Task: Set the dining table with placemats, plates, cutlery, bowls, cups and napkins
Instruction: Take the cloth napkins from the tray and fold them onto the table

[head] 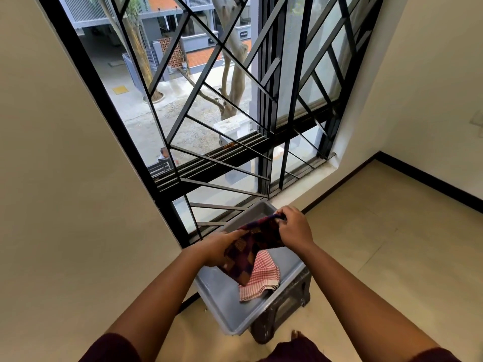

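Dark cloth (251, 250): held over the grey tub (224, 291), lower centre of frame.
Left hand (219, 248): curled around the cloth's lower edge.
Right hand (294, 226): pinched on its upper corner.
Checked cloth (261, 279): draped below, inside the tub.

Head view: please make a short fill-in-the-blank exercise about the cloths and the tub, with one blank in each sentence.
1. Both hands hold the dark patterned cloth above a grey ____.
2. The checked cloth under it is white and ____.
3. The tub stands on a ____ crate.
4. The right hand pinches the dark cloth's ____ edge; the left hand grips its side.

Missing words: tub; red; black; top
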The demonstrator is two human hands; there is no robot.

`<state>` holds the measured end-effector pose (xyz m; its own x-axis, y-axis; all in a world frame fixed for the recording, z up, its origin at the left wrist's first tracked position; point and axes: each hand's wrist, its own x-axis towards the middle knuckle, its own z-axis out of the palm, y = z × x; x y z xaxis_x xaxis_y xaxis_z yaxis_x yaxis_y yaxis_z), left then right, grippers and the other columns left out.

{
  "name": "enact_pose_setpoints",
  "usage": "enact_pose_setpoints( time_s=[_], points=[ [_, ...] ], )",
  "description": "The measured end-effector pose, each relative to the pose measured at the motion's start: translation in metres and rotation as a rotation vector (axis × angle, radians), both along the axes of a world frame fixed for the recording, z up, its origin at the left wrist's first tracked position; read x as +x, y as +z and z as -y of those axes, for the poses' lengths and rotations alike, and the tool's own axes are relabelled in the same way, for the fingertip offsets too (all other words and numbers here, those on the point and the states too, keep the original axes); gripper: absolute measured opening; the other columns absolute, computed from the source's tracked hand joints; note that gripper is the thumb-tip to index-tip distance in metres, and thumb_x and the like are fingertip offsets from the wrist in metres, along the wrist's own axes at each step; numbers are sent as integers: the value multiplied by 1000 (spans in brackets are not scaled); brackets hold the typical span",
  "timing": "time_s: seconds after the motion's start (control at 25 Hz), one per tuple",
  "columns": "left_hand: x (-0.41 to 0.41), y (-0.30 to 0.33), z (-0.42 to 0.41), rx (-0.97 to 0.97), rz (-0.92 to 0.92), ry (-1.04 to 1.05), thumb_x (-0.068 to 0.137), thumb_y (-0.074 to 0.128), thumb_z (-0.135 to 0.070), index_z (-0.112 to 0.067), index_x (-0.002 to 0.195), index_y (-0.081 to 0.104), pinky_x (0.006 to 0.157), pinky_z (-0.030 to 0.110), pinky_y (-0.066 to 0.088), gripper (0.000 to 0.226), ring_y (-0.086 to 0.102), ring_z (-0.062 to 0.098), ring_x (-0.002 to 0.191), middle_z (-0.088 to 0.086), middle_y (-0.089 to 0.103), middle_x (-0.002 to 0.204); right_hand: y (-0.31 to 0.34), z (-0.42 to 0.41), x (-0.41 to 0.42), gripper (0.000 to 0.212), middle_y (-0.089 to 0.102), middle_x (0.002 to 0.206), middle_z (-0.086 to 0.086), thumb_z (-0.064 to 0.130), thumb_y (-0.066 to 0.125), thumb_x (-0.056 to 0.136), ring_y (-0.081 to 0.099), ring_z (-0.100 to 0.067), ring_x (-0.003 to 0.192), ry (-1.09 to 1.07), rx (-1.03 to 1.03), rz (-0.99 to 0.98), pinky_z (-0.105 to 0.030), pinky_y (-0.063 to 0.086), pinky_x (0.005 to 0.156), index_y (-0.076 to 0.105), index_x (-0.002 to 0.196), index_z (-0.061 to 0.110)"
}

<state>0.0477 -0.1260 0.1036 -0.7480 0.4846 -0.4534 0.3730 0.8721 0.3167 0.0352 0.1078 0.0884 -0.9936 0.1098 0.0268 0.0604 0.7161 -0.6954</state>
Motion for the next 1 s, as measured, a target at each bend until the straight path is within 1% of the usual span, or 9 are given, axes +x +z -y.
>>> enact_pose_setpoints(
  time_s=[0.16, 0.24, 0.36, 0.52, 0.68, 0.8, 0.88, 0.92, 1.0],
  points=[
    [9, 10, -3, 598, 364, 425, 74, 74, 8, -26, 149, 24, 87, 40, 58, 97, 62, 17, 111, 2, 58, 126, -3, 16, 19, 8, 56, 99, 1, 10, 58, 92, 52, -17, 93, 104, -99, -58, -35, 49, 80, 61, 97, 15],
    [13, 8, -7, 774, 486, 624, 73, 69, 17, -23, 146, 24, 83, 41, 58, 95, 68, 20, 104, 8, 64, 119, -3, 30, 28, 6, 56, 97, 1, 13, 59, 91, 51, -15, 91, 142, -114, -82, -32, 47, 77, 61, 96, 14],
    [13, 6, -15, 956, 559, 822, 75, 62, 24, -16, 146, 25, 83, 44, 58, 90, 68, 27, 103, 15, 64, 118, -6, 49, 39, 8, 56, 96, 4, 18, 61, 89, 48, -12, 91, 215, -91, -120, -30, 45, 78, 61, 97, 18],
    [15, 4, -23, 1117, 576, 953, 81, 50, 26, -7, 137, 34, 84, 46, 58, 67, 65, 34, 106, 23, 60, 120, -16, 64, 56, 16, 59, 101, 8, 21, 59, 89, 51, -8, 93, 247, -49, -198, -28, 45, 82, 62, 104, 24],
    [17, 0, -25, 1256, 563, 1060, 90, 42, 6, -7, 130, 41, 72, 40, 58, 42, 70, 30, 93, 21, 68, 111, -17, 70, 67, 28, 61, 110, 9, 17, 54, 89, 53, -9, 101, 283, 0, -278, -24, 42, 86, 63, 114, 24],
    [21, -5, -27, 1334, 458, 1135, 90, 46, 10, -8, 127, 45, 68, 37, 57, 41, 70, 26, 90, 17, 70, 105, -13, 64, 68, 30, 65, 106, 10, 12, 53, 83, 55, -6, 100, 354, 30, -372, -23, 37, 87, 67, 108, 23],
    [22, -10, -32, 1360, 405, 1144, 87, 48, 17, -13, 124, 48, 74, 40, 57, 48, 70, 26, 91, 12, 72, 101, -11, 59, 65, 23, 63, 96, 12, 9, 55, 80, 54, -7, 94, 276, -94, -355, -28, 41, 84, 66, 93, 24],
    [22, -11, -35, 1369, 397, 1142, 86, 48, 18, -16, 123, 49, 78, 43, 57, 50, 70, 26, 92, 11, 73, 100, -12, 55, 62, 20, 59, 97, 12, 10, 56, 81, 52, -8, 94, 179, -142, -317, -31, 44, 84, 64, 92, 25],
    [21, -15, -40, 1371, 391, 1138, 87, 45, 19, -21, 123, 51, 86, 48, 55, 53, 69, 28, 96, 9, 73, 103, -20, 41, 55, 19, 51, 111, 8, 25, 61, 87, 48, -12, 105, -35, -187, -134, -37, 46, 91, 58, 106, 28]
  ],
)
